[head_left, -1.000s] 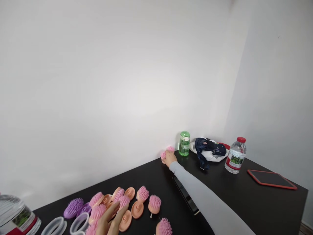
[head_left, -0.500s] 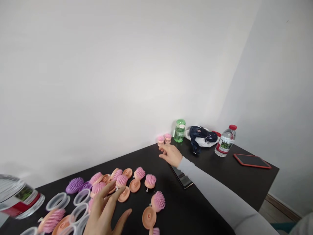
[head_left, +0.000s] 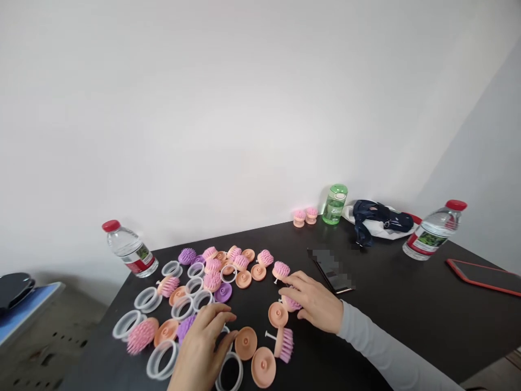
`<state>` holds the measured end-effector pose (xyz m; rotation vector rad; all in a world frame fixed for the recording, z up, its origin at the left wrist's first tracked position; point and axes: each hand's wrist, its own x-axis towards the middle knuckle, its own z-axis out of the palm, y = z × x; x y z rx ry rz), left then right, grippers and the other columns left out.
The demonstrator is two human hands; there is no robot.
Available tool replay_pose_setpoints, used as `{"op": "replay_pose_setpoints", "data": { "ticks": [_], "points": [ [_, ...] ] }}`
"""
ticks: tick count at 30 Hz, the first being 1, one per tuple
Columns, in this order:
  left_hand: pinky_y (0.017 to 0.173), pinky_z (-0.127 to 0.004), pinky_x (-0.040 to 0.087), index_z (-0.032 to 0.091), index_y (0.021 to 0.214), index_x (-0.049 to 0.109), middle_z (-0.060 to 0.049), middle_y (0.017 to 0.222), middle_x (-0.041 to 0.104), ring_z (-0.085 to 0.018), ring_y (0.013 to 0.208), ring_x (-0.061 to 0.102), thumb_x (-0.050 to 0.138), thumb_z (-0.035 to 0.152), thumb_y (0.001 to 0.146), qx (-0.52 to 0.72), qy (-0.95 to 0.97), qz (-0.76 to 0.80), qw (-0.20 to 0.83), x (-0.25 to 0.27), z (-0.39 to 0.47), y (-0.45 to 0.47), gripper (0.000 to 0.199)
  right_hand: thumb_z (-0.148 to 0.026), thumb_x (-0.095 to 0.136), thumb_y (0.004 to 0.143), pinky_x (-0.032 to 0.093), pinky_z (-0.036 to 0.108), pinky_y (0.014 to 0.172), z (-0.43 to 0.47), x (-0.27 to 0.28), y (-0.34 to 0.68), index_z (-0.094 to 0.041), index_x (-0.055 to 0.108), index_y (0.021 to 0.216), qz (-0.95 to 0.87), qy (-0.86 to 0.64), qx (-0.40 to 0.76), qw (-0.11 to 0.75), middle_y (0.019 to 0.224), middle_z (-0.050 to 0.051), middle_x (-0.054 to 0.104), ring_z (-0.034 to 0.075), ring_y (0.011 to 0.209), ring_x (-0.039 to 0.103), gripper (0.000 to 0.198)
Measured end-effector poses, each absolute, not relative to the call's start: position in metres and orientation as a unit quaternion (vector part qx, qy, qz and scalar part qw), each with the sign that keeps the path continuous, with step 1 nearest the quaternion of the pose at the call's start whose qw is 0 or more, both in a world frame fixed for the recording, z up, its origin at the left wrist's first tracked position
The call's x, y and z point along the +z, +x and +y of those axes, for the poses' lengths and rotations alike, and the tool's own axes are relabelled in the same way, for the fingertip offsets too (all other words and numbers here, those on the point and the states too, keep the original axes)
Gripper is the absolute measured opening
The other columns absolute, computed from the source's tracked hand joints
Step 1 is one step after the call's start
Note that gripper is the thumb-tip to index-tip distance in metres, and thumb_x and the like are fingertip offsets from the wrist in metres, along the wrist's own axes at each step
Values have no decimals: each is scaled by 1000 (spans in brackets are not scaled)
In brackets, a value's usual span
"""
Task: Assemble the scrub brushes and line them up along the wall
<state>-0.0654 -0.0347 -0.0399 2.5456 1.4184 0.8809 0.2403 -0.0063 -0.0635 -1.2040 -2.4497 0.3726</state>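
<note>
My left hand hovers palm down at the front of a spread of small parts, fingers curved and apart, holding nothing I can see. It partly covers a purple bristle head and lies beside a peach round cap and a clear plastic ring. My right hand reaches over a pink bristle head, fingers apart around it; a firm grip does not show. Near it are another peach cap and a pink bristle head with a white stem, lying on its side.
Two pink brushes on peach bases stand by the wall, left of a green container. A phone lies right of centre. Water bottles stand at both sides. A dark strapped item and a red-edged tablet lie right.
My right hand has come back from the two brushes by the wall to the loose parts. The view has swung left, showing more of the parts and the left bottle.
</note>
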Motion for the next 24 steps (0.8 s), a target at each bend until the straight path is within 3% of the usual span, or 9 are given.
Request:
{"op": "replay_pose_setpoints", "data": {
  "ticks": [7, 11, 13, 15, 19, 22, 24],
  "points": [
    [72, -41, 63, 22, 96, 77, -11, 97, 75, -28, 85, 73, 52, 6, 83, 233, 818, 526, 1, -40, -49, -86, 32, 8, 62, 65, 56, 47, 91, -5, -85, 231, -20, 66, 116, -853, -455, 144, 208, 111, 12, 68, 31, 105, 62, 58],
    [79, -39, 62, 27, 122, 70, -11, 116, 73, -27, 99, 70, 41, -10, 67, 167, 850, 499, 20, -40, -58, -89, 72, 2, 55, 74, 52, 48, 100, -10, -74, 235, -21, 56, 132, -832, -463, 157, 261, 119, 12, 65, 30, 114, 59, 63],
    [86, -43, 61, 30, 132, 64, -11, 126, 70, -29, 107, 67, 43, -11, 63, 140, 867, 478, 18, -43, -60, -85, 82, -2, 54, 78, 50, 47, 102, -13, -66, 235, -23, 56, 131, -823, -461, 172, 285, 120, 11, 64, 29, 116, 58, 57],
    [88, -45, 60, 32, 129, 65, -11, 127, 70, -30, 109, 66, 45, -9, 68, 124, 878, 462, 0, -47, -56, -82, 76, -7, 57, 80, 49, 47, 104, -16, -60, 231, -22, 59, 125, -815, -457, 188, 304, 121, 12, 63, 30, 118, 58, 48],
    [81, -39, 61, 27, 98, 75, -10, 115, 76, -28, 97, 71, 52, -3, 74, 132, 893, 429, -30, -60, -40, -85, 44, -11, 64, 80, 50, 43, 102, -21, -53, 220, -20, 60, 122, -801, -454, 203, 333, 120, 12, 63, 29, 116, 61, 43],
    [80, -34, 62, 32, 103, 72, -3, 108, 78, -26, 94, 73, 60, -1, 68, 195, 895, 399, -46, -63, -27, -96, 49, -9, 69, 75, 51, 38, 100, -23, -49, 214, -21, 61, 120, -789, -455, 203, 361, 118, 9, 64, 26, 111, 64, 47],
    [77, -32, 63, 34, 109, 69, -2, 105, 79, -26, 92, 74, 68, 11, 73, 257, 887, 380, -54, -56, -20, -100, 43, -8, 72, 72, 51, 36, 100, -24, -47, 211, -21, 63, 117, -778, -456, 198, 385, 116, 8, 64, 25, 109, 65, 49]
  ]
}}
